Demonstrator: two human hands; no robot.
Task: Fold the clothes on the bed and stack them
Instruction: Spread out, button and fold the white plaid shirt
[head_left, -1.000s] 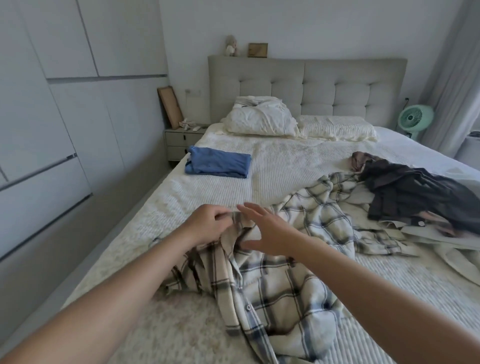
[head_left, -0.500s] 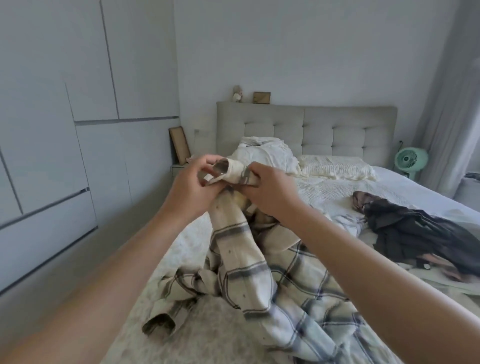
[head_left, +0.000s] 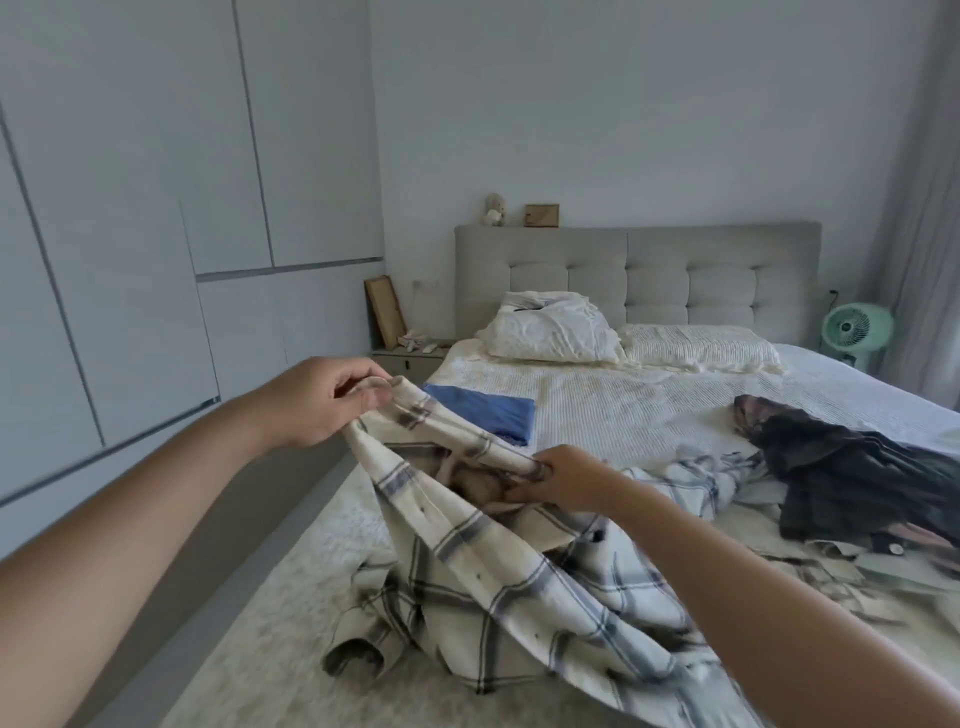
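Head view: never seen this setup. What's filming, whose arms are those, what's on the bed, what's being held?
There is no robot here. A person wears a wide-angle camera on the head, looking forward and down, so the two bare arms are their own. The left hand and the right hand each pinch the edge of a cream plaid shirt, lifting its top while the rest trails on the bed. Farther back on the bed lies a folded blue garment. To the right sits an unfolded pile of dark clothes. Two pillows lie against the headboard.
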